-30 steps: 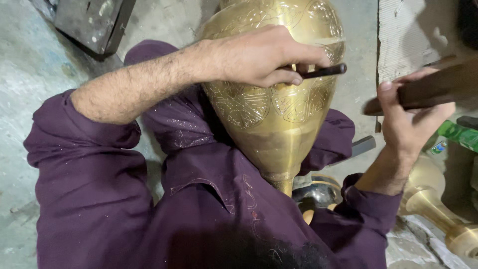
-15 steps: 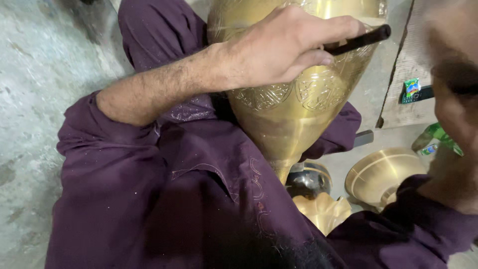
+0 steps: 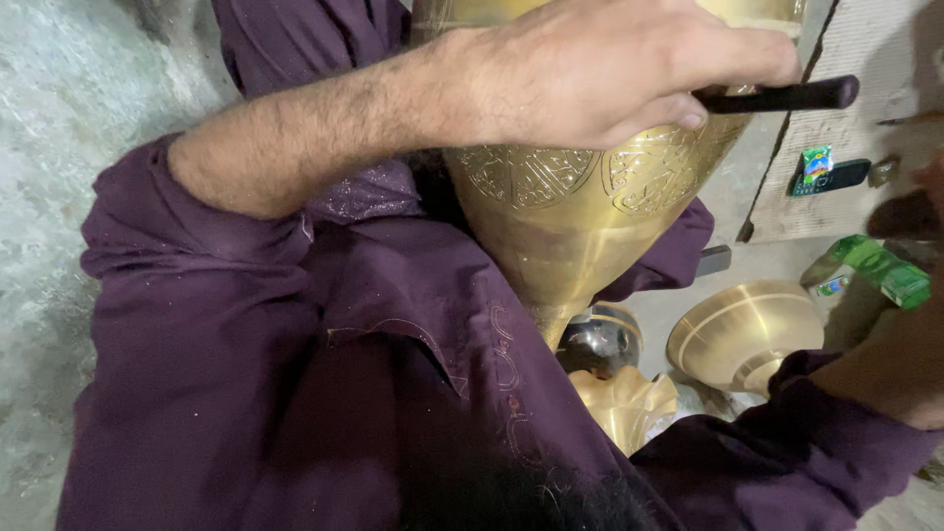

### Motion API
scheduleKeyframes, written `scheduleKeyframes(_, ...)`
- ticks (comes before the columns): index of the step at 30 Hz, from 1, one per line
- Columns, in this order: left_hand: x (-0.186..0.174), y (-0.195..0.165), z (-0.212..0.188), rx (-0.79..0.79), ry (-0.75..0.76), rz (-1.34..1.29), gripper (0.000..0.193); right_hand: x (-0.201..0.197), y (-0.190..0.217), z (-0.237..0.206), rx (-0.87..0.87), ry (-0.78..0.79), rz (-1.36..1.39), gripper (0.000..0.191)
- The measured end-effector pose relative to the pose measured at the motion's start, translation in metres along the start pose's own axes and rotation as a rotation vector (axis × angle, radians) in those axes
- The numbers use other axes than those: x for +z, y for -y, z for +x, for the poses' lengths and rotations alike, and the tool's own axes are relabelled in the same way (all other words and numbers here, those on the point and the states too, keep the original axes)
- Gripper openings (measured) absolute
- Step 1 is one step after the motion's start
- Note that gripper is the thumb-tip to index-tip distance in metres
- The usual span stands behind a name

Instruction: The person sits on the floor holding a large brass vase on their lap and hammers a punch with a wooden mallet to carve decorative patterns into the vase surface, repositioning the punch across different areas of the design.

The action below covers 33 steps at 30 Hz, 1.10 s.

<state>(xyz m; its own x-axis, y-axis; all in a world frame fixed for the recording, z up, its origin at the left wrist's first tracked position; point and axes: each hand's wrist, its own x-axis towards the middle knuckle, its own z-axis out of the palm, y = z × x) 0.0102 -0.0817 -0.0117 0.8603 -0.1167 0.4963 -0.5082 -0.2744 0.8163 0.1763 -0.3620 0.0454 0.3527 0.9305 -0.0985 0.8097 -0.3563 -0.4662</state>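
Head view: left hand [image 3: 600, 74] has shifted right across the engraved brass vase [image 3: 580, 211] in the lap, fingers pinching the dark punch [image 3: 782, 95]; right hand [image 3: 910, 211] is blurred at the frame edge, its grip cannot be told, so engraving continues further around the band.

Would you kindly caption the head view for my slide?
Left hand grips a black tool against an engraved brass vase.

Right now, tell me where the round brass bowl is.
In the head view the round brass bowl sits on the floor at lower right, below the green packet and right of the engraved brass vase.
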Motion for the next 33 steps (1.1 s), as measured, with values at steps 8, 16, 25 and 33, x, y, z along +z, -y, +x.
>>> scheduleKeyframes(8,0.001,-0.009,0.005,-0.127,0.040,-0.051,0.039,-0.004,0.006,0.001,-0.015,0.015,-0.022,0.026)
scheduleKeyframes(16,-0.001,-0.019,0.000,-0.197,-0.014,0.000,0.043,-0.007,0.003,0.011,-0.062,0.035,-0.033,0.029)
scheduleKeyframes(25,0.015,-0.022,-0.026,-0.157,-0.201,0.131,0.049,-0.012,0.005,0.028,-0.091,0.058,-0.066,0.033)
scheduleKeyframes(33,0.027,-0.026,-0.041,-0.259,-0.317,0.088,0.042,-0.015,0.007,0.042,-0.109,0.064,-0.095,0.036)
